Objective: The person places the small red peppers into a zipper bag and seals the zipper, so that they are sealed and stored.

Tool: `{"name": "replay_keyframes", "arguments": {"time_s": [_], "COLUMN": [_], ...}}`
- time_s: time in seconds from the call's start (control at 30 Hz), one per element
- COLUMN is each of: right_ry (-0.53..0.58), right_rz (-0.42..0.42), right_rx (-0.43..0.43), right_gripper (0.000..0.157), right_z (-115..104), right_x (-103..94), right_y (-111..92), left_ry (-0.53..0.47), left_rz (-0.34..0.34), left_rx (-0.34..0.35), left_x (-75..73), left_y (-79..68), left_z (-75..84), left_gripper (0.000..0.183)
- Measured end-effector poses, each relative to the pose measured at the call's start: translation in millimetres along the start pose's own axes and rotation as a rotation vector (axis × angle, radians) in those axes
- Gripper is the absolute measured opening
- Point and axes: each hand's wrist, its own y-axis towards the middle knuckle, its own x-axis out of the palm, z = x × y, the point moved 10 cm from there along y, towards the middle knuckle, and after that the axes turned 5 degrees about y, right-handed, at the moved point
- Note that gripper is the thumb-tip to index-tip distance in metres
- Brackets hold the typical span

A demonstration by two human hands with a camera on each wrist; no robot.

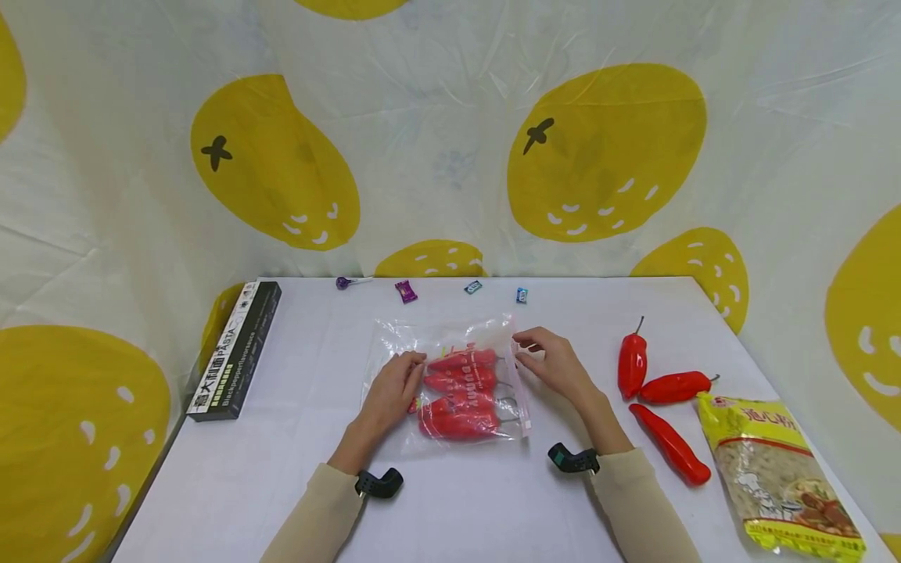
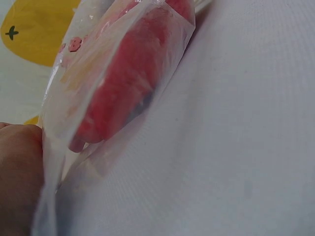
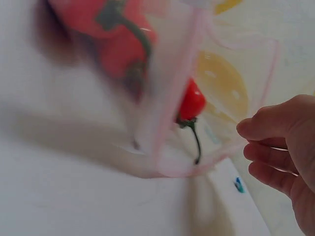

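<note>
A clear zip bag with a pink zip strip on its right side sits mid-table. Several red chili peppers show through its printed plastic, stems toward the strip. My left hand grips the bag's left side, fingers bent over the plastic; in the left wrist view its edge stands beside the bag. By the upper end of the strip is my right hand, its thumb and forefinger spread slightly apart. In the right wrist view its fingertips are right at the rim, and the bag's mouth gapes.
Loose red peppers lie to the right, beside a yellow food packet. A black-and-white pasta box is at the left edge. Along the back edge are a purple lollipop and small wrapped candies.
</note>
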Motion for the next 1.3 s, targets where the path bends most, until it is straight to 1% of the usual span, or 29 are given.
{"name": "replay_keyframes", "arguments": {"time_s": [0.13,0.33,0.7,0.8,0.93,1.07,1.2,1.3], "right_ry": [-0.039,-0.048,-0.049,-0.058,-0.065,-0.047,-0.016,-0.009], "right_rz": [0.024,0.072,0.152,0.156,0.159,0.177,0.203,0.202], "right_rx": [0.047,0.089,0.251,0.292,0.385,0.481,0.539,0.575], "right_gripper": [0.034,0.038,0.045,0.046,0.052,0.06,0.063,0.062], "right_z": [9.0,21.8,59.1,68.3,82.7,95.5,106.0,115.9], "right_x": [-17.8,-45.2,-93.7,-103.3,-115.0,-125.6,-133.2,-135.3], "right_y": [-2.1,-6.3,-24.5,-31.0,-41.0,-52.0,-62.1,-68.2], "left_ry": [0.002,0.008,0.004,0.005,0.014,0.011,-0.004,-0.008], "left_rz": [0.0,-0.004,-0.003,-0.009,-0.015,-0.014,-0.014,-0.014], "left_rx": [-0.003,-0.003,0.003,0.003,0.004,0.0,-0.011,-0.014], "left_x": [0.4,0.8,1.4,2.4,3.4,3.6,3.8,4.2], "left_y": [0.5,0.2,-0.4,-0.7,-1.0,-1.4,-1.2,-0.8], "left_z": [-0.7,-0.6,-1.7,-2.1,-2.8,-3.7,-4.5,-4.6], "left_gripper": [0.024,0.023,0.025,0.026,0.027,0.026,0.025,0.025]}}
